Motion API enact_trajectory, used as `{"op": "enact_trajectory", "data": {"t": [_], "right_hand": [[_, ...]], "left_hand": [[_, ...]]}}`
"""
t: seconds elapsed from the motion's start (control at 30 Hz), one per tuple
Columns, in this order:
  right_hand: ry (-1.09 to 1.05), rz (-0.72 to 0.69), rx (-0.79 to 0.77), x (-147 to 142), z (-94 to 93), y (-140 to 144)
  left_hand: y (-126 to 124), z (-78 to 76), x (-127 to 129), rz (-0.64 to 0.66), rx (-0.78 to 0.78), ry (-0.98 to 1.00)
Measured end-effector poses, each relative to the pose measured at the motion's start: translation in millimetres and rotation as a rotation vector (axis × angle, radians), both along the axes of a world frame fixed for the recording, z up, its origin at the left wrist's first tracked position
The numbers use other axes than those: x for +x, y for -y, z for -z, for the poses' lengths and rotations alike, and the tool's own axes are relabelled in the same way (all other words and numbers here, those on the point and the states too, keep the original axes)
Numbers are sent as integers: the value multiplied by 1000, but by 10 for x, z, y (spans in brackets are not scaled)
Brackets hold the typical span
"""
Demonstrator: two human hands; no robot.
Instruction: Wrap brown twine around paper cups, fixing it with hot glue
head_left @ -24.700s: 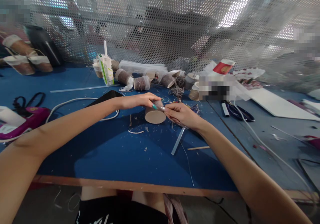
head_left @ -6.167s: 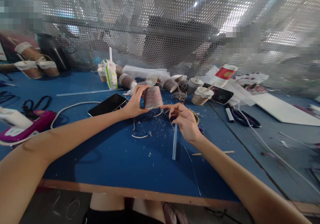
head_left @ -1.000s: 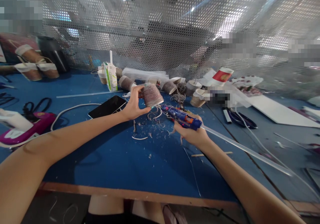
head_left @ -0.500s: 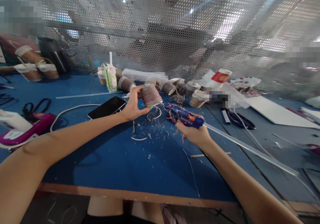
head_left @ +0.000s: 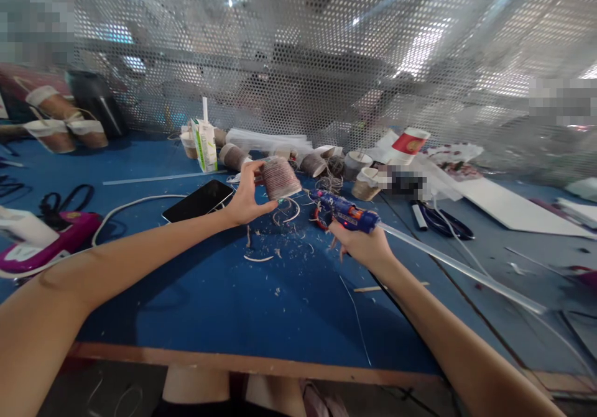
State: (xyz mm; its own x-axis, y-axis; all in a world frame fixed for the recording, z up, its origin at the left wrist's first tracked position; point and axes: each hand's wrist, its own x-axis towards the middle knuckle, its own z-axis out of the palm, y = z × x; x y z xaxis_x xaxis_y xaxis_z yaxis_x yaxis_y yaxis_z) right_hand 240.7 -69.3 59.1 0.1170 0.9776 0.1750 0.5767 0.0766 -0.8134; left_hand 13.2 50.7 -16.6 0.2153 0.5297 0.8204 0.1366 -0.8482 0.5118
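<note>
Gripping the twine-wrapped paper cup (head_left: 281, 178) in the left hand (head_left: 246, 194), the right hand (head_left: 361, 246) clasps the glue gun (head_left: 344, 212), loose twine end unglued.

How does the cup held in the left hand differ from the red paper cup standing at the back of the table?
The held cup is wrapped in brownish cord and lifted off the table, tilted, in the left hand. The red cup has a bare red printed wall with a white rim and stands upright among papers, untouched. The glue gun in the right hand points toward the held cup, not the red cup. Both look like small tapered cups.
</note>
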Motion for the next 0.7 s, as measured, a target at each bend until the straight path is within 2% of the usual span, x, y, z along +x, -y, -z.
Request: {"op": "enact_trajectory", "data": {"t": [0.07, 0.2, 0.3, 0.37, 0.43, 0.5, 0.57, 0.63, 0.7], "right_hand": [[137, -17, 49, 79, 8, -56], [630, -188, 225, 317, -6, -208], [783, -281, 212, 512, -54, -305], [728, -340, 232, 609, -109, -336], [620, -358, 337, 641, -160, -334], [465, -318, 474, 583, -171, -304], [226, -290, 531, 440, -114, -262], [-74, -332, 429, 256, 5, -226], [-212, -377, 289, 88, 152, -209]], "left_hand": [[6, -3, -1, 4, -7, 4], [11, -6, -5, 19, -14, 8], [13, -7, -11, 40, -22, 20], [19, -9, -16, 60, -35, 24], [27, -12, -18, 83, -51, 23], [34, -14, -14, 118, -69, 27], [36, -10, -6, 155, -81, 43], [32, -2, 4, 181, -86, 63], [28, 5, 14, 196, -91, 71]]}}
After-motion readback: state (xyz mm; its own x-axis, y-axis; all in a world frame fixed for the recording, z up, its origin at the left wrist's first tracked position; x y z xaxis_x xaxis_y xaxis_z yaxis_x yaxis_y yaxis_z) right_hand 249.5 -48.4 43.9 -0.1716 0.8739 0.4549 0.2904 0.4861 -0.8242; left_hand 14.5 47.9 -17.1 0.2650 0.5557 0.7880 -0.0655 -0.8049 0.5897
